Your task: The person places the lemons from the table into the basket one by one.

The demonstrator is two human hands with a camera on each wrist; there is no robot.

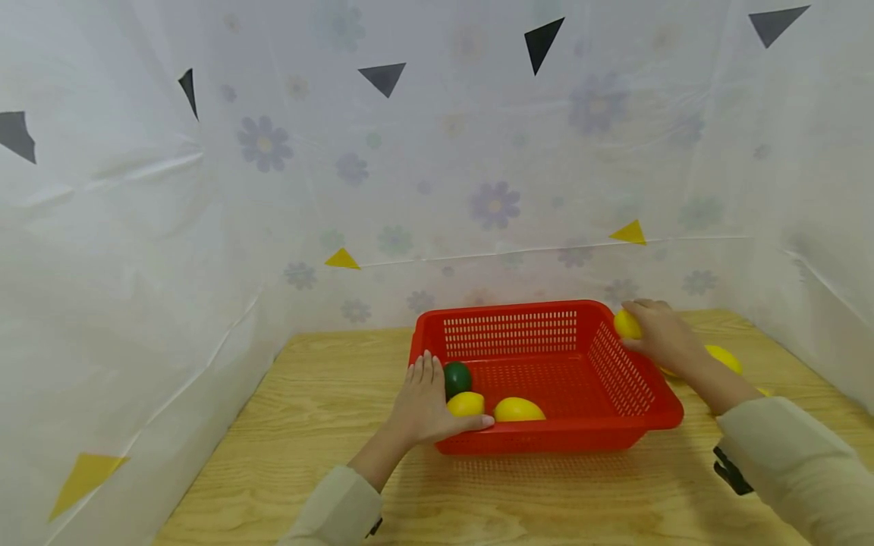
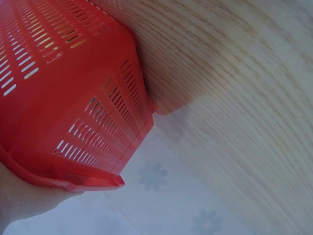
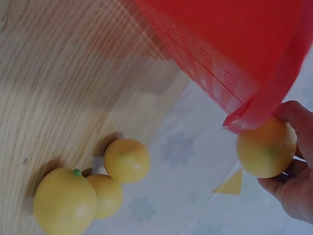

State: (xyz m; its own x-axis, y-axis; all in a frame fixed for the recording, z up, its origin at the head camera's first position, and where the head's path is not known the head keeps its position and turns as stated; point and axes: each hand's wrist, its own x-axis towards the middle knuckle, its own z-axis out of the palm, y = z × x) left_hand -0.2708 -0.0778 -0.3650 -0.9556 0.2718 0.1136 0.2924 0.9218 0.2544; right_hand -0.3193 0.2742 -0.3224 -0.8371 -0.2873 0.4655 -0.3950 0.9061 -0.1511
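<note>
A red slotted plastic basket (image 1: 546,437) sits on the table, seen from outside in the left wrist view. My left hand (image 1: 421,406) rests on its near left corner, fingers straight along the left rim and thumb along the front rim. Inside, close to that hand, lie a dark green fruit (image 1: 458,379), a yellow lemon (image 1: 467,403) and another lemon (image 1: 519,410). My right hand (image 1: 661,337) grips a lemon (image 3: 264,147) between thumb and fingers, at the basket's right rim. In the head view, the hand partly covers this lemon.
Right of the basket, on the wooden table (image 1: 328,425), are a large yellow fruit with a green stem (image 3: 66,201) and two smaller yellow fruits, one of them a round one (image 3: 127,160). A white patterned sheet (image 1: 437,167) hangs behind the table and at both sides.
</note>
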